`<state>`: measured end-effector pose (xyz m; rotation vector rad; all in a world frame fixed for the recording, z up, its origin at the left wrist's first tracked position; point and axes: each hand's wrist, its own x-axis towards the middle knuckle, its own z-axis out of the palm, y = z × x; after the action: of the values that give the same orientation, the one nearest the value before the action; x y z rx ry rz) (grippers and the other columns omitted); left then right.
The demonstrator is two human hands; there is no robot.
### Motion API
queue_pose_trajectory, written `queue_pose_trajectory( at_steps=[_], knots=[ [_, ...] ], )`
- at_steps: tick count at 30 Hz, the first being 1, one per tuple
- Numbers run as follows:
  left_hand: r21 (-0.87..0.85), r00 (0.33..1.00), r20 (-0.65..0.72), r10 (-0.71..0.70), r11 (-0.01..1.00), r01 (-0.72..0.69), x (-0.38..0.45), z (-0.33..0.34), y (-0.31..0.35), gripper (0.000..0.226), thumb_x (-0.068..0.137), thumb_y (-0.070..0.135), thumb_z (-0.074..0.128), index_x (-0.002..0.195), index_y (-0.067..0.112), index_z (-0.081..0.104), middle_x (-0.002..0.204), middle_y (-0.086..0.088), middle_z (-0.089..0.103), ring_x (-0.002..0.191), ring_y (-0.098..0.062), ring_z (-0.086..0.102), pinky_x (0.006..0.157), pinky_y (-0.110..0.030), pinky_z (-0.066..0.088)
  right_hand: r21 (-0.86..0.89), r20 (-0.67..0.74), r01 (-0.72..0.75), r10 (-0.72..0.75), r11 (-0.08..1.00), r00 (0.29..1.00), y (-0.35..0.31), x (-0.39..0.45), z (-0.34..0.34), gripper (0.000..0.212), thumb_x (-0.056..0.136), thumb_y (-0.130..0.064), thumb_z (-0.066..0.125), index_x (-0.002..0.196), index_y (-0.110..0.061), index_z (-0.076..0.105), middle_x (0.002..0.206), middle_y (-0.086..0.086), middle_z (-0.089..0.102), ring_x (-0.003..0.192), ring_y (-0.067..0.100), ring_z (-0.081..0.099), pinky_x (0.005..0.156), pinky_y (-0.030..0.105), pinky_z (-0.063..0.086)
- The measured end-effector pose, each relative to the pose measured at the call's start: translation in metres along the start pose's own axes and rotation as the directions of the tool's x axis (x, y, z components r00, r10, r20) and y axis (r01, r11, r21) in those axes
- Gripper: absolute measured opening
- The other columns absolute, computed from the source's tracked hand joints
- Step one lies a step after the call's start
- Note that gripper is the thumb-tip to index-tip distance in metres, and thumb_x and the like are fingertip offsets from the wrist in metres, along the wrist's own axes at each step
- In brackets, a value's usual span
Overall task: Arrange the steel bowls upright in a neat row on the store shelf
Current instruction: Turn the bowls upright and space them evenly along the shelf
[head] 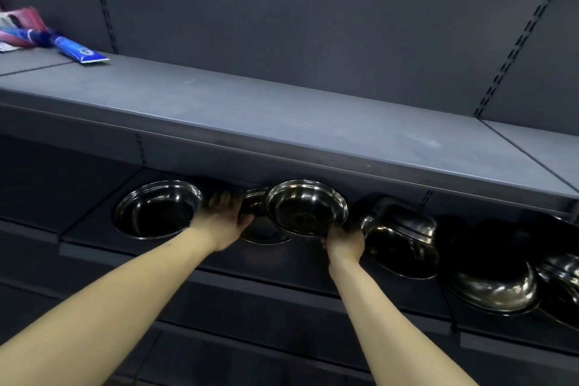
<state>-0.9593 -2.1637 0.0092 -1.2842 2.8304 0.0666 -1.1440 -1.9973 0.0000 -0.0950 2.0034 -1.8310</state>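
Note:
Several steel bowls sit on the lower shelf (103,236), partly under the upper shelf. One upright bowl (158,208) stands at the left. My left hand (224,219) grips the rim of a small bowl (255,202) in the middle. Just right of it, my right hand (344,243) holds a wider bowl (307,207) by its near rim, lifted and tilted toward me. Further right, a bowl (401,238) lies tipped on its side. Another bowl (498,290) and more steel bowls (564,279) lie jumbled at the far right.
A grey upper shelf (282,116) juts out above the bowls and hides their far sides. Toothpaste boxes (78,52) and packets (22,28) lie at its far left. Slotted uprights (517,47) run up the back panel.

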Motion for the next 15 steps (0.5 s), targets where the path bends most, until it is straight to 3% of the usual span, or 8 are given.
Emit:
queue_pose_trajectory(
  at_steps=[4, 8, 11, 15],
  knots=[
    [0.047, 1.000, -0.013, 0.004, 0.999, -0.004, -0.006, -0.001, -0.012, 0.069, 0.098, 0.062, 0.018, 0.157, 0.027, 0.008, 0.162, -0.011, 0.015, 0.148, -0.033, 0.017, 0.117, -0.050, 0.018, -0.027, 0.058, -0.012, 0.014, 1.000, 0.998, 0.005, -0.003, 0.029, 0.018, 0.099, -0.010, 0.051, 0.103, -0.010, 0.069, 0.084, 0.008, 0.070, 0.062, 0.019, 0.062, 0.053, 0.028, 0.047],
    [0.089, 1.000, 0.010, 0.002, 0.996, -0.003, -0.014, 0.006, -0.019, 0.070, 0.099, 0.061, 0.021, 0.157, 0.024, 0.006, 0.162, -0.012, 0.014, 0.148, -0.033, 0.018, 0.118, -0.050, 0.021, -0.085, 0.123, -0.022, 0.032, 0.996, 0.992, 0.021, -0.002, 0.055, 0.028, 0.097, -0.017, 0.055, 0.122, -0.007, 0.065, 0.107, 0.013, 0.073, 0.088, 0.029, 0.073, 0.064, 0.030, 0.053],
    [0.107, 1.000, 0.011, 0.018, 0.994, -0.019, -0.017, 0.007, -0.019, 0.069, 0.100, 0.058, 0.023, 0.157, 0.021, 0.010, 0.161, -0.013, 0.018, 0.147, -0.033, 0.020, 0.117, -0.050, 0.022, -0.126, 0.169, 0.004, 0.018, 0.992, 0.985, 0.026, -0.004, 0.066, 0.034, 0.098, -0.020, 0.060, 0.131, -0.009, 0.060, 0.112, 0.010, 0.073, 0.092, 0.026, 0.074, 0.063, 0.026, 0.056],
    [0.092, 0.999, -0.021, 0.040, 0.995, -0.038, -0.014, 0.008, -0.013, 0.067, 0.099, 0.059, 0.024, 0.155, 0.022, 0.017, 0.156, -0.012, 0.026, 0.143, -0.033, 0.025, 0.114, -0.047, 0.027, -0.184, 0.175, 0.014, 0.019, 0.983, 0.984, 0.036, -0.004, 0.070, 0.045, 0.093, -0.016, 0.064, 0.137, -0.015, 0.055, 0.120, 0.008, 0.070, 0.108, 0.030, 0.070, 0.094, 0.046, 0.060]
  ],
)
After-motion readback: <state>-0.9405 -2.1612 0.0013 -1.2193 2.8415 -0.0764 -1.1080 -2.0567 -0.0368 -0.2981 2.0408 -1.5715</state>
